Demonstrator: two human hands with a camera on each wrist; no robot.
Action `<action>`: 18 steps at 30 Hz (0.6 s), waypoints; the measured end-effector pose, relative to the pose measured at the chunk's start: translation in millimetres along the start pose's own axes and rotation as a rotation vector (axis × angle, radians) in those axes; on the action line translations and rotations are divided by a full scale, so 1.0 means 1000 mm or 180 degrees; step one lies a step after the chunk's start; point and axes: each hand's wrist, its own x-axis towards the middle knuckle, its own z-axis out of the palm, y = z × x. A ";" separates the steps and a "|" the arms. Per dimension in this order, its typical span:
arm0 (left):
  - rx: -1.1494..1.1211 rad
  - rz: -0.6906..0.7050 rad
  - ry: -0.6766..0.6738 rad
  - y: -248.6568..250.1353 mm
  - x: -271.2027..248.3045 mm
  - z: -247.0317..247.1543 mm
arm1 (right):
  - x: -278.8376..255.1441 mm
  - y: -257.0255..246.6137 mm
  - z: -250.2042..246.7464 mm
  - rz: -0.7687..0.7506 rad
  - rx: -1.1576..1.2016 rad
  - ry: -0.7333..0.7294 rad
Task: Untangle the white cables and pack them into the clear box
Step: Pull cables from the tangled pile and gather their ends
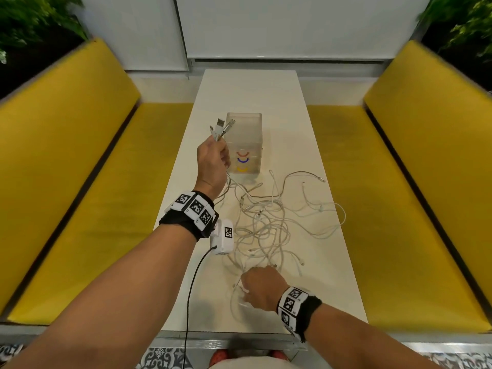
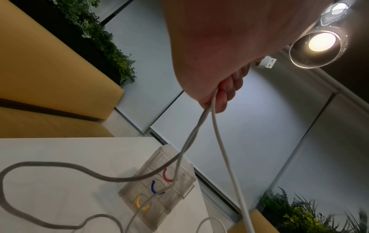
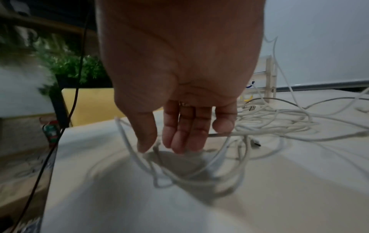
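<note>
I judge us barely started: my left hand (image 1: pixel 213 161) grasps several plug ends, my right hand (image 1: pixel 259 287) hangs slack-fingered over the tangled white cables (image 1: pixel 269 225), and the clear box (image 1: pixel 246 139) looks unpacked.

A glaring ceiling lamp (image 2: pixel 321 41) lights the scene; right-wrist view dim, blurred; edges bend.

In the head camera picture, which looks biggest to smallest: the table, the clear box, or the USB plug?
Largest to smallest, as they appear:
1. white table
2. clear box
3. USB plug, raised nearer the camera by the left hand, yet plainly smallest.
</note>
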 end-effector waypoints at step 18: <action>-0.0078 -0.0046 -0.0190 0.012 -0.006 0.006 | -0.053 0.048 -0.204 -0.0226 0.3813 0.1851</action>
